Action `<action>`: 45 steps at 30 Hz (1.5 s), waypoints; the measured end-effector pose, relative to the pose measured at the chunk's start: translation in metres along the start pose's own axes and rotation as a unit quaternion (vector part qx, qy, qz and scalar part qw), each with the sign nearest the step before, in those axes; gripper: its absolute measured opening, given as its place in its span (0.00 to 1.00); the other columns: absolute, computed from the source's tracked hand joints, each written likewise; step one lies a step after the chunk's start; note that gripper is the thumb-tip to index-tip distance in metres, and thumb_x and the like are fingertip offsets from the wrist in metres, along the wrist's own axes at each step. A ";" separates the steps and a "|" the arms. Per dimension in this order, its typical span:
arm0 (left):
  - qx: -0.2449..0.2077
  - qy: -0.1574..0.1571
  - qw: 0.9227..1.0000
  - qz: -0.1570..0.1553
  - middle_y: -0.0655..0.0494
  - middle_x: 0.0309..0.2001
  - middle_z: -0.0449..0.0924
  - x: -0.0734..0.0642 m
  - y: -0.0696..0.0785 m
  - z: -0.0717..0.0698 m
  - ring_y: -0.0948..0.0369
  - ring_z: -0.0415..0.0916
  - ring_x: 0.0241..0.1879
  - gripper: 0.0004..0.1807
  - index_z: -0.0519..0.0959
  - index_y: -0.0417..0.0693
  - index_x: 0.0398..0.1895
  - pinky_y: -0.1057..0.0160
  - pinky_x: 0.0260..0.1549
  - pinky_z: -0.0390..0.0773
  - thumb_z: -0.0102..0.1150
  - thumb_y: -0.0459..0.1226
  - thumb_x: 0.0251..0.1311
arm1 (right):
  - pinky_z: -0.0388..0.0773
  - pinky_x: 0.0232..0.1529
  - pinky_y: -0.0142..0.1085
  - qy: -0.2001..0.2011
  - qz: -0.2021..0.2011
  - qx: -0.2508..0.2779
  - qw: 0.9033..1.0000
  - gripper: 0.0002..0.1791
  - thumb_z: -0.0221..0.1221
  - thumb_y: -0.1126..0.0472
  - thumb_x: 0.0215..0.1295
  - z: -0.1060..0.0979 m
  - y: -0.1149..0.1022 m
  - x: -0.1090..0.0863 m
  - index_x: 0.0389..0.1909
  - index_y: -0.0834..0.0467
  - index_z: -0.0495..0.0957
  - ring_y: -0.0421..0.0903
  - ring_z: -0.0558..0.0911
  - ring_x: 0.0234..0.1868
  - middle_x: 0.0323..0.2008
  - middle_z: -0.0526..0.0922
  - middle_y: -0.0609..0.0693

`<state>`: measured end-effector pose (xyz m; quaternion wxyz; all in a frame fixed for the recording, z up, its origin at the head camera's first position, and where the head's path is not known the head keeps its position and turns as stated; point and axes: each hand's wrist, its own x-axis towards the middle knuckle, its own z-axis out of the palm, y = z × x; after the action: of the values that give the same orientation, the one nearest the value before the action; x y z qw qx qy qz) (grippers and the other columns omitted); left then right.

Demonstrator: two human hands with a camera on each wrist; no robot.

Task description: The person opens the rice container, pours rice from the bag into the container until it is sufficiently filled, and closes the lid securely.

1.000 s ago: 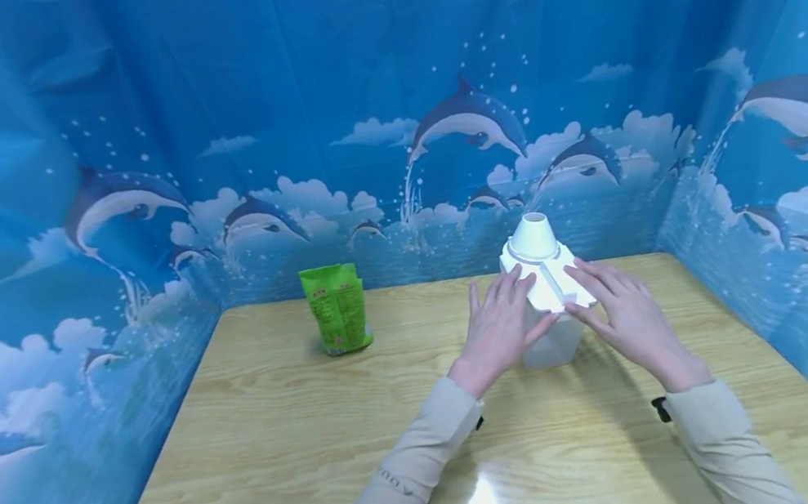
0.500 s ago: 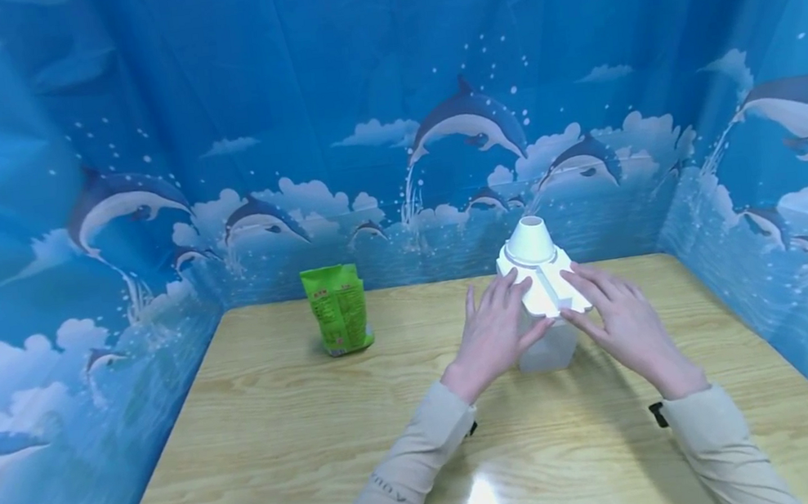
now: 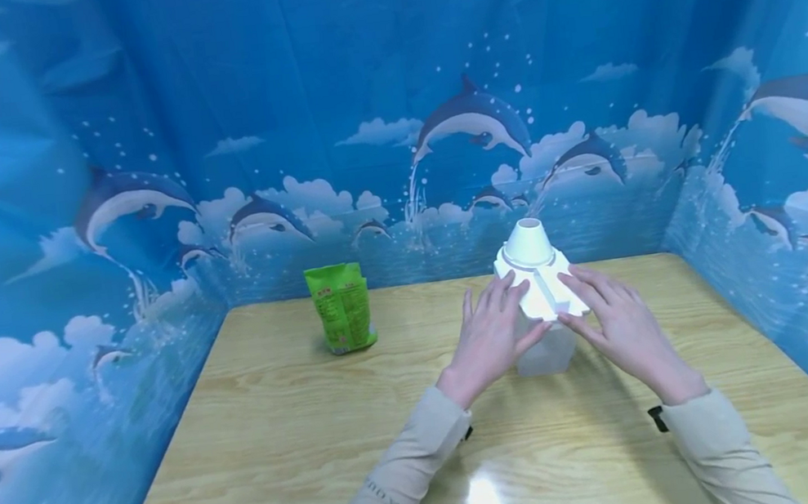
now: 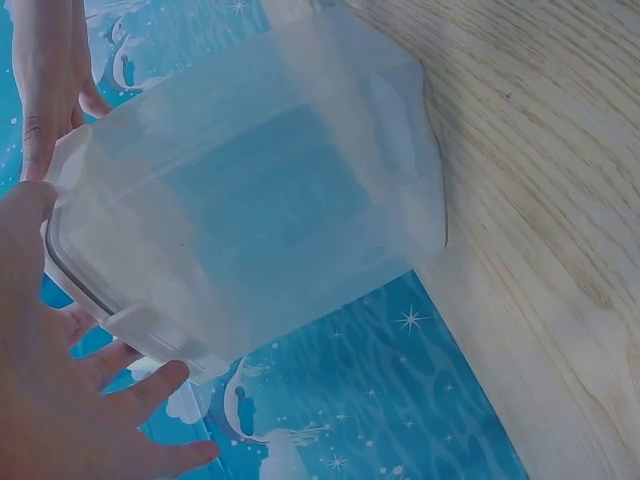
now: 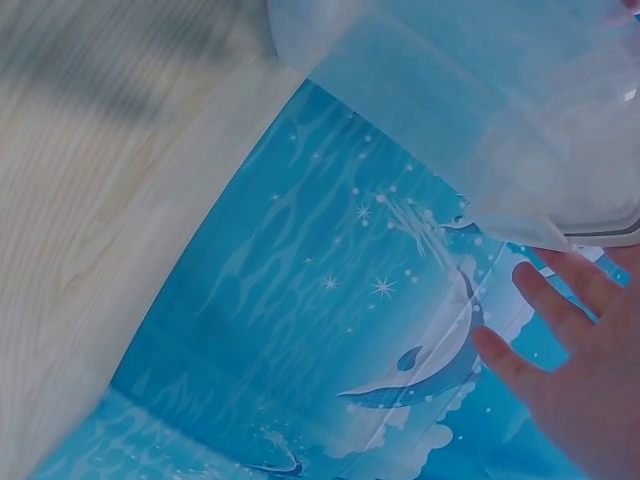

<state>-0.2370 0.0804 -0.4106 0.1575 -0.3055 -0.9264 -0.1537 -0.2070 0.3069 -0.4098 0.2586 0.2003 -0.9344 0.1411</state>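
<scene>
A translucent plastic storage container (image 3: 546, 352) stands upright on the right half of the table; its white lid (image 3: 558, 259) has a cone-shaped spout (image 3: 528, 244) on top. My left hand (image 3: 486, 340) touches the lid's left side and front corner with fingers spread and fairly straight. On the other side, my right hand (image 3: 625, 327) rests its thumb and fingertips along the lid's right edge. In the left wrist view, a side latch (image 4: 165, 342) hangs by the left fingers. The right wrist view shows fingers (image 5: 553, 305) stretched out beside the container's lid, one close under its rim.
A green printed bag (image 3: 343, 309) stands upright toward the back left of the wooden table (image 3: 284, 445). A blue curtain (image 3: 340, 62) with dolphins and clouds encloses the table at the back and both sides.
Both hands and the container with its lid have shifted slightly left and toward me. The fingers keep nearly the same pose on the lid. The green bag stays in its place.
</scene>
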 end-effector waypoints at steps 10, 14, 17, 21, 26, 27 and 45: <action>0.012 0.007 1.000 0.004 0.51 0.79 0.55 -0.006 -0.002 -0.002 0.51 0.56 0.76 0.38 0.61 0.55 0.78 0.36 0.72 0.53 0.42 0.64 0.73 | 0.64 0.63 0.69 0.007 -0.006 0.007 1.000 0.36 0.59 0.44 0.71 0.002 -0.006 -0.001 0.75 0.54 0.65 0.67 0.69 0.66 0.71 0.68 0.61; 0.017 0.010 1.000 0.004 0.51 0.78 0.56 -0.008 -0.004 -0.003 0.51 0.57 0.76 0.38 0.62 0.55 0.77 0.36 0.71 0.54 0.43 0.64 0.72 | 0.64 0.62 0.69 0.013 -0.009 0.010 1.000 0.36 0.59 0.44 0.71 0.003 -0.008 0.000 0.74 0.55 0.66 0.67 0.70 0.66 0.71 0.68 0.61; 0.017 0.010 1.000 0.000 0.51 0.79 0.56 -0.009 -0.004 -0.003 0.51 0.57 0.76 0.38 0.62 0.55 0.77 0.36 0.71 0.54 0.43 0.64 0.72 | 0.65 0.61 0.69 0.014 -0.011 0.011 1.000 0.36 0.60 0.43 0.71 0.003 -0.010 0.001 0.74 0.55 0.66 0.67 0.70 0.66 0.70 0.69 0.61; 0.015 0.010 1.000 -0.004 0.51 0.78 0.56 -0.011 -0.006 -0.004 0.51 0.57 0.76 0.38 0.62 0.55 0.77 0.36 0.71 0.54 0.44 0.64 0.72 | 0.65 0.61 0.69 0.011 -0.010 0.013 1.000 0.36 0.60 0.43 0.71 0.003 -0.013 0.001 0.74 0.55 0.66 0.67 0.70 0.66 0.71 0.69 0.61; 0.012 0.012 1.000 -0.004 0.51 0.78 0.57 -0.013 -0.007 -0.006 0.50 0.58 0.75 0.38 0.63 0.55 0.76 0.35 0.71 0.55 0.44 0.64 0.72 | 0.64 0.62 0.69 0.010 -0.010 0.012 1.000 0.36 0.60 0.43 0.70 0.003 -0.015 0.001 0.74 0.54 0.66 0.67 0.70 0.66 0.71 0.68 0.61; 0.011 0.013 1.000 -0.005 0.51 0.78 0.57 -0.014 -0.008 -0.006 0.50 0.58 0.75 0.38 0.63 0.55 0.76 0.35 0.71 0.55 0.44 0.64 0.72 | 0.64 0.62 0.68 0.010 -0.010 0.012 1.000 0.36 0.60 0.44 0.70 0.003 -0.016 0.001 0.75 0.54 0.66 0.67 0.70 0.66 0.71 0.68 0.61; -0.003 -0.003 1.000 -0.022 0.52 0.79 0.55 -0.025 -0.014 -0.014 0.51 0.55 0.76 0.39 0.60 0.58 0.78 0.36 0.72 0.50 0.45 0.65 0.71 | 0.66 0.62 0.68 0.008 -0.021 0.010 1.000 0.36 0.60 0.42 0.71 0.006 -0.028 0.002 0.75 0.53 0.66 0.68 0.71 0.65 0.71 0.69 0.60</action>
<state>-0.2239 0.0514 -0.4106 0.1505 -0.2863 -0.9328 -0.1589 -0.1986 0.2800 -0.4092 0.2674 0.2208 -0.9264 0.1465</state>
